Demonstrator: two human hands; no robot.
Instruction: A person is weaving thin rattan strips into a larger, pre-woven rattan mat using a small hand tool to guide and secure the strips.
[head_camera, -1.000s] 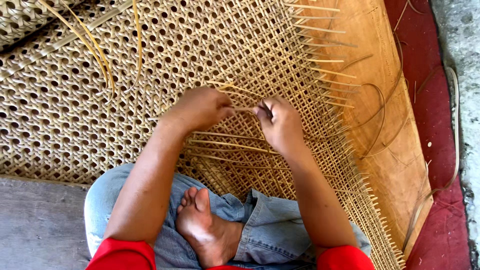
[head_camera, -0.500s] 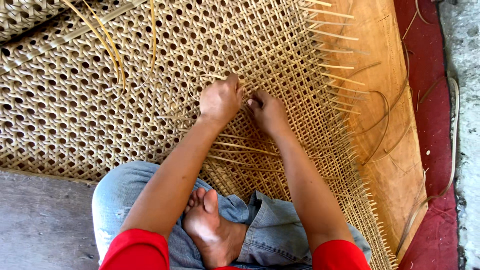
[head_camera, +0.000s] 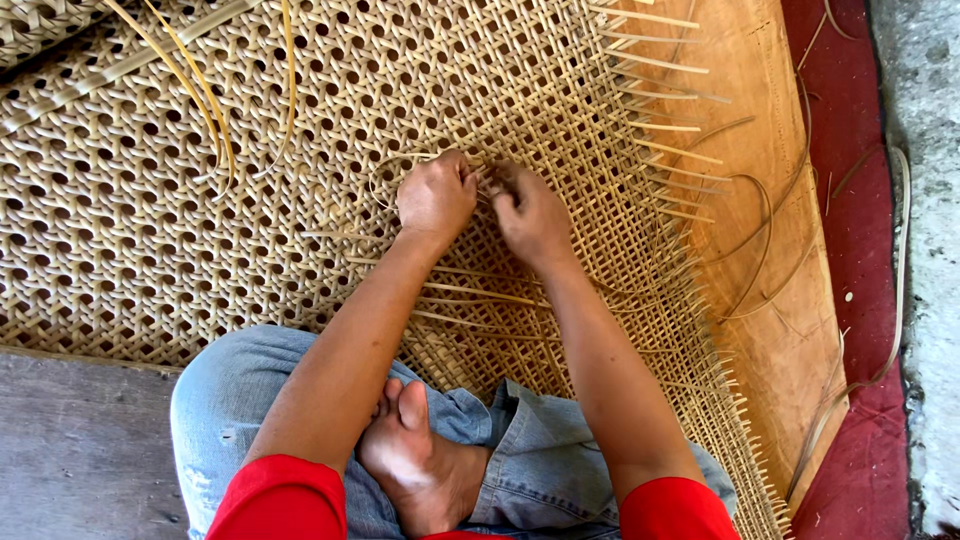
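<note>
Left hand (head_camera: 436, 197) and right hand (head_camera: 530, 212) sit close together on the woven cane sheet (head_camera: 150, 230), both clenched, pinching a thin cane strand (head_camera: 395, 165) that loops out just left of the left hand.

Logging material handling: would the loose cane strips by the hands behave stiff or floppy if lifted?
Probably springy rather than limp: the cane strips hold smooth curves. Likely light, being thin and narrow. The one looping beside the left hand suggests they bend without snapping.
</note>
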